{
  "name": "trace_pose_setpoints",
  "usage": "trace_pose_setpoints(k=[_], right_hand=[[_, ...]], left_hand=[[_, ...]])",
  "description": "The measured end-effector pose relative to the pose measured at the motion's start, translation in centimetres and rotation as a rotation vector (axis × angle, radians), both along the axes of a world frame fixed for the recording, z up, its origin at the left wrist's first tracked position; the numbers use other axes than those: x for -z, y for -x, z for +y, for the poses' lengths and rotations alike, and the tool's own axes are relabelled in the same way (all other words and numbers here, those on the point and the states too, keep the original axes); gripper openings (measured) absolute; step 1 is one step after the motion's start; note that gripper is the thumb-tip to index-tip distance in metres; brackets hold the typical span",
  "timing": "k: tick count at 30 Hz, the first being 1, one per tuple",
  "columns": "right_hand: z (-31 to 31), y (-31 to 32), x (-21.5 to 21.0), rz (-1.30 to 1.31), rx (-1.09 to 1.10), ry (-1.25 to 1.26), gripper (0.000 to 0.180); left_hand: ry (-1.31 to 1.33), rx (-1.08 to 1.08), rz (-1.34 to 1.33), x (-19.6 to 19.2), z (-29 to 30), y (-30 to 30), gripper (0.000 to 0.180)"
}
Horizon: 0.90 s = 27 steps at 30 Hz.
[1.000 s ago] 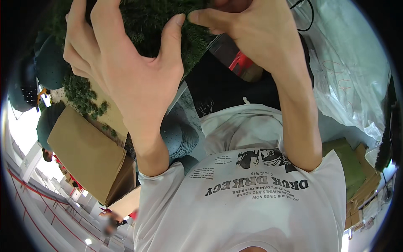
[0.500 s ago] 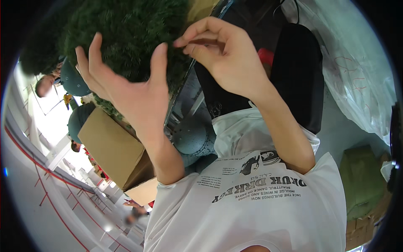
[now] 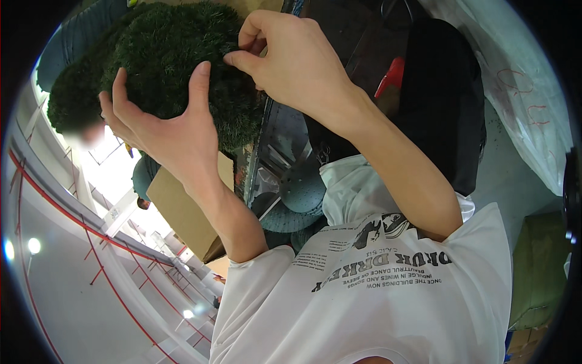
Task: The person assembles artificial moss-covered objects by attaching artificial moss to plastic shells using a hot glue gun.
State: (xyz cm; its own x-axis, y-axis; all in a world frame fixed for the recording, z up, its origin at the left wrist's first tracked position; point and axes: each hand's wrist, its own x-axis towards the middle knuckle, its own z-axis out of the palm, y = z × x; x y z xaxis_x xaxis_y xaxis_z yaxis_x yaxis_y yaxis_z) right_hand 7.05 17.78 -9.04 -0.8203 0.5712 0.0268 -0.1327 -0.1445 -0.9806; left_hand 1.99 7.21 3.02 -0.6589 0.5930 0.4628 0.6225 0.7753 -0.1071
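Observation:
A rounded, bushy mass of dark green artificial foliage fills the upper left. Over its near side my left hand is spread, thumb and fingers wide apart, with nothing in its grasp. At the foliage's right edge is my right hand, its thumb and fingertips drawn into a pinch. Whatever the pinch may hold is too small or hidden to make out.
Grey-green perforated domes sit below the dark table edge. A cardboard box stands at left. A red object lies by my leg. Plastic sheeting and a green bundle are at right.
Both hands have shifted left in the picture. My right hand's pinch now sits against the foliage's right edge. The camera view has tilted, moving the foliage and the box within it.

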Motion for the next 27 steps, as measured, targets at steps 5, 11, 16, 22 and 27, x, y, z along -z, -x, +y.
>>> trace_pose_setpoints(k=[5,11,16,22,27], right_hand=[[0.0,0.1,0.2,-0.028,-0.045,0.021,0.025],[-0.1,0.2,0.4,-0.001,-0.017,-0.022,0.023],[0.2,0.0,0.0,-0.004,-0.023,0.006,0.024],[0.1,0.0,0.2,-0.012,-0.026,-0.019,0.023],[0.4,0.1,0.0,-0.016,-0.042,-0.025,0.023]], left_hand=[[-0.026,0.045,-0.086,-0.7,-0.3,0.5,0.073],[0.042,0.065,-0.091,-0.8,0.1,0.1,0.071],[0.224,0.028,0.128,0.3,2.2,0.3,0.069],[0.095,0.07,-0.095,-0.8,1.3,1.2,0.062],[0.121,0.101,-0.114,-1.4,0.9,1.2,0.057]])
